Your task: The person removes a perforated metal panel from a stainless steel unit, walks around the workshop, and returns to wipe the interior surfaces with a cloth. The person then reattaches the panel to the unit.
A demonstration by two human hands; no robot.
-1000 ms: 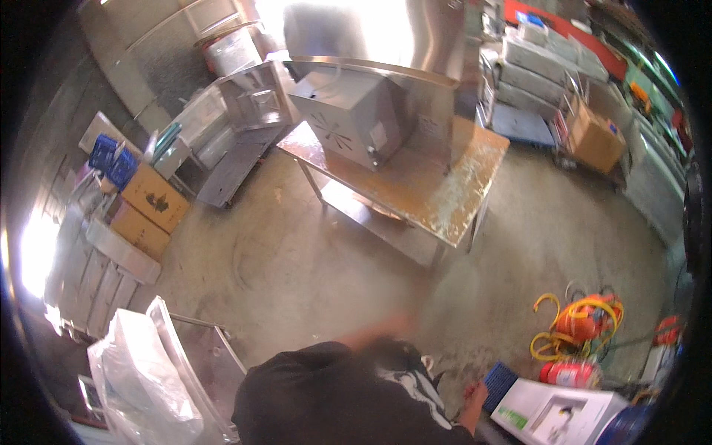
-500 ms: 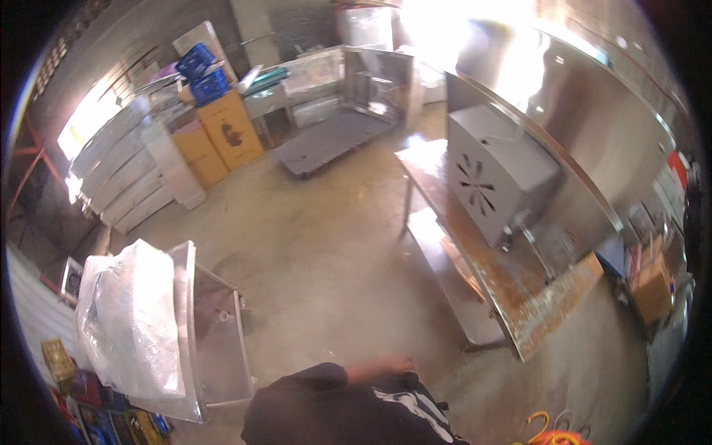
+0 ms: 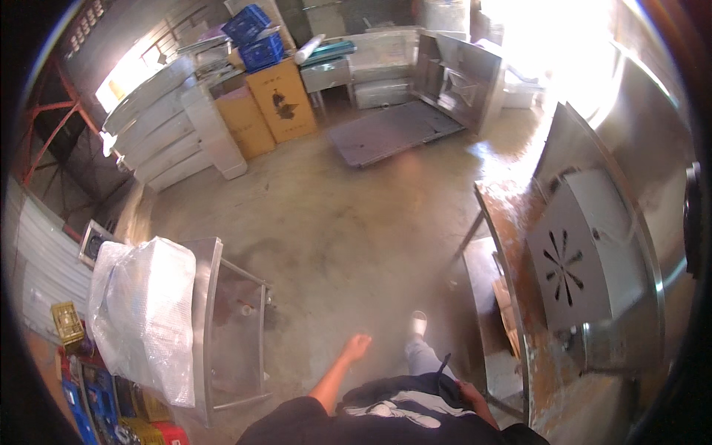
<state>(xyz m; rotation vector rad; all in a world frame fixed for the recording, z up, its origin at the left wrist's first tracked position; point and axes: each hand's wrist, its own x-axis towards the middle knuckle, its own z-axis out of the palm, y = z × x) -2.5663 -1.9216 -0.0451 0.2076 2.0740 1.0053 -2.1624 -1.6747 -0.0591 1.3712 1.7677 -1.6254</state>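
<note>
My left hand (image 3: 357,347) hangs out in front of my body over the concrete floor (image 3: 297,245). Its fingers look curled in, and nothing shows in them. My right hand (image 3: 469,391) is low beside the hem of my dark shirt (image 3: 386,397), by my hip. Its fingers are mostly hidden, so its hold is unclear. One foot in a pale shoe (image 3: 419,323) is stepped forward. To the right of that hand stands a worn metal table (image 3: 512,245) with a grey metal box (image 3: 571,259) that has a flower-shaped vent cut in it.
At left, a bubble-wrapped object (image 3: 144,319) rests on a steel stand (image 3: 233,334). Further off are a flat grey platform (image 3: 397,133), cardboard boxes (image 3: 282,100), blue crates (image 3: 259,52) and stacked pale panels (image 3: 163,133). A lower shelf (image 3: 486,297) runs under the right table.
The view has turned and shifted, bringing the metal table closer on the right. My left arm, earlier bent across my body, now reaches forward. My right hand and a foot have come into view.
</note>
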